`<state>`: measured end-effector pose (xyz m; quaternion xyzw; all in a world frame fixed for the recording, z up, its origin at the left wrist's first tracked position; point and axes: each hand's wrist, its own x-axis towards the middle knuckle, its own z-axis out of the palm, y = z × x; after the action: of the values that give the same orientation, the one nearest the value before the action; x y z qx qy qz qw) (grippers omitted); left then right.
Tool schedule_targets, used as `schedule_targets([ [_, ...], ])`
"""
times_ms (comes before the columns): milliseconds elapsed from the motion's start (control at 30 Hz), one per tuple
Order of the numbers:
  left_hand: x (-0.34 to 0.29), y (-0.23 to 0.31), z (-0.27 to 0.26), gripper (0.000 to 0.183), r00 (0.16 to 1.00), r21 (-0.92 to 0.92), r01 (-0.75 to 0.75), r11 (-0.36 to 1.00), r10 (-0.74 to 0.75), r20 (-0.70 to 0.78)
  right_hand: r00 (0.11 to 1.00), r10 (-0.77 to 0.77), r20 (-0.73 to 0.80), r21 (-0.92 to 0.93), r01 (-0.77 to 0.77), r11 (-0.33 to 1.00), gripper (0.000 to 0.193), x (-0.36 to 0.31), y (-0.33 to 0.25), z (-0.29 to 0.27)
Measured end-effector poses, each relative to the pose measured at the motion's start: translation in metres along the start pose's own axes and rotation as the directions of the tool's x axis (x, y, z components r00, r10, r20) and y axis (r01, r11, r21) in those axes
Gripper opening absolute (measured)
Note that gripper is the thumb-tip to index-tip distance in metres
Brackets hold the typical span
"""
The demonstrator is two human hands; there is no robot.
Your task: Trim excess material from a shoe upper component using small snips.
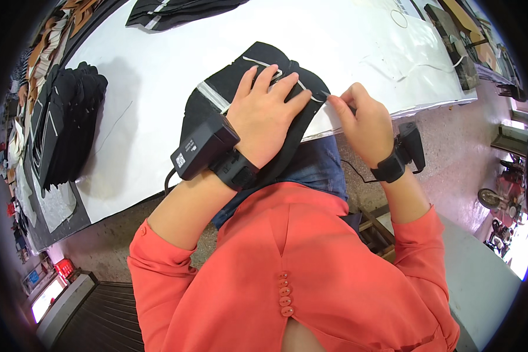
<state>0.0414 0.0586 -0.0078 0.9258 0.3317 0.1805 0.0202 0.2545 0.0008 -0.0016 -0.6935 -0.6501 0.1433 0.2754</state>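
Observation:
My left hand [263,114] lies flat with its fingers spread on a black fabric piece [214,82] near the table's front edge. White lines and a pale grey strip [212,95] run across that piece, partly hidden under my fingers. At the fabric's right edge, my right hand [364,120] is closed in a pinch. A small dark pointed tool [325,94] shows at its fingertips, close to the end of a white line. Its exact kind is not clear, as most of it is hidden in the hand.
A thick stack of black fabric pieces [73,126] stands on the white tabletop [158,58] at the left. More black pieces [179,10] lie at the far edge. A loose thread [116,124] rests beside the stack. White scraps [431,67] lie at the right.

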Motion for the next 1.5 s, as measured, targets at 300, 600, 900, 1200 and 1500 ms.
schedule_targets([
  [300,-0.007,0.007,-0.007,0.046,0.997,0.002,-0.032,0.999,0.032,0.07,0.997,0.066,-0.03,0.226,-0.058,0.972,0.031,0.009,-0.008,-0.006],
  [600,-0.067,-0.056,-0.084,0.03,0.896,-0.18,0.425,0.887,-0.384,0.221,0.922,-0.249,0.298,0.269,0.169,0.948,0.029,0.014,-0.032,-0.008],
  [900,-0.137,-0.073,-0.119,0.039,0.432,-0.504,0.858,0.104,-0.678,0.595,0.783,-0.398,0.477,0.25,0.313,0.916,0.031,0.031,-0.052,0.017],
  [1200,-0.127,-0.098,-0.149,0.016,0.634,-0.508,0.743,0.435,-0.701,0.327,0.866,-0.412,0.285,0.364,0.3,0.882,0.024,0.022,-0.077,0.032],
  [1500,-0.124,-0.211,-0.296,0.028,0.467,-0.65,0.546,0.529,-0.836,-0.288,0.926,-0.294,0.236,0.389,0.187,0.902,0.016,0.02,-0.064,0.034],
])
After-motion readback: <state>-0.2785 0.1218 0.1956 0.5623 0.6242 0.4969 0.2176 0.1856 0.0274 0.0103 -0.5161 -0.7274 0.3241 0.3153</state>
